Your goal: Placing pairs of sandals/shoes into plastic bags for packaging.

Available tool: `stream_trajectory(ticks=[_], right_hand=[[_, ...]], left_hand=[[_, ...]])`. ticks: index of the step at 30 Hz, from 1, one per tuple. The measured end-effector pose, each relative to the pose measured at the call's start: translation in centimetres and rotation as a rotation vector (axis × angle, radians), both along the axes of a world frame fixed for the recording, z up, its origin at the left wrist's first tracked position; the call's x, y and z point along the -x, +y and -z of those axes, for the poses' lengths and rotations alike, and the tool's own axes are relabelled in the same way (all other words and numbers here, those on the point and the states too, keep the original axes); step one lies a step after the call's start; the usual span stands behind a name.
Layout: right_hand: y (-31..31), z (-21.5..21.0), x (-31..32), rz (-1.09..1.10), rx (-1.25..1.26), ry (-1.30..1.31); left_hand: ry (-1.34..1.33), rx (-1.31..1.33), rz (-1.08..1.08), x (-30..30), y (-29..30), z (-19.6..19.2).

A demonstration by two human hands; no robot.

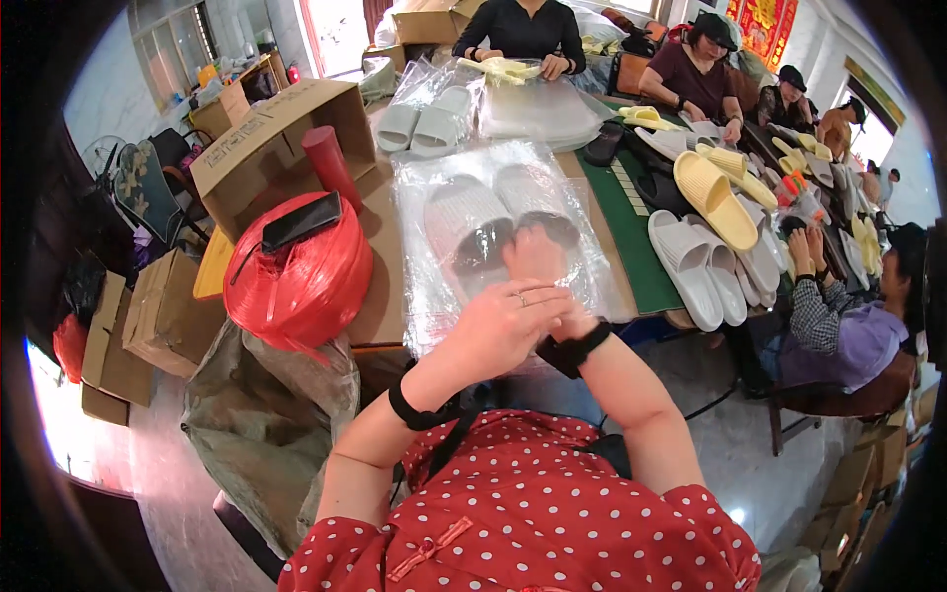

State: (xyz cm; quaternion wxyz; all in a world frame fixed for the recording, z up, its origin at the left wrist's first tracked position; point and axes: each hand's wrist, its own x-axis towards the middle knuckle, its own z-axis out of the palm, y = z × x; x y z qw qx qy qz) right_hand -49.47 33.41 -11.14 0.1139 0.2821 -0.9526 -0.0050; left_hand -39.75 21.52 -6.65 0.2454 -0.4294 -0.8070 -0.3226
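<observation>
A pair of light grey slippers (467,219) lies side by side under clear plastic bags (424,314) on the table in front of me. My right hand (536,259) reaches over the opening of the right-hand slipper; its fingers are blurred and partly covered by plastic film. Across my right wrist lies my left hand (521,308), a ring on one finger, its fingers stretched out toward the right. Whether the left fingertips touch the bag's edge cannot be made out.
To the left sit a roll of red plastic twine (301,281) with a black phone (301,221) on it, a red cylinder (330,163) and an open carton (261,163). Yellow and grey slippers (705,197) crowd the right. Opposite, a person (523,39) handles yellow slippers beside a bag stack (538,113).
</observation>
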Motion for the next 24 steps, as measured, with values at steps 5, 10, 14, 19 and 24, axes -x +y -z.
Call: stream_trajectory(ticks=[5,10,14,19,24], right_hand=[[-4.7,0.7,6.2,0.264,0.229,-0.024],[-5.9,3.7,6.9,0.209,0.232,0.044],[-3.6,4.6,-1.2,-0.088,0.623,0.105],[4.2,-2.7,-12.8,-0.359,0.828,-0.735],[9.2,-4.1,-9.3,0.078,1.136,-0.224]], left_hand=[[-0.049,-0.009,0.006,-0.6,-1.5,-0.7],[-0.132,0.008,-0.129,-0.7,-4.5,0.2],[-0.257,-0.172,-0.28,-1.3,-7.7,1.3],[-0.438,-0.465,-0.796,0.7,-10.2,3.7],[-0.709,-0.162,-1.021,2.0,-10.1,3.4]])
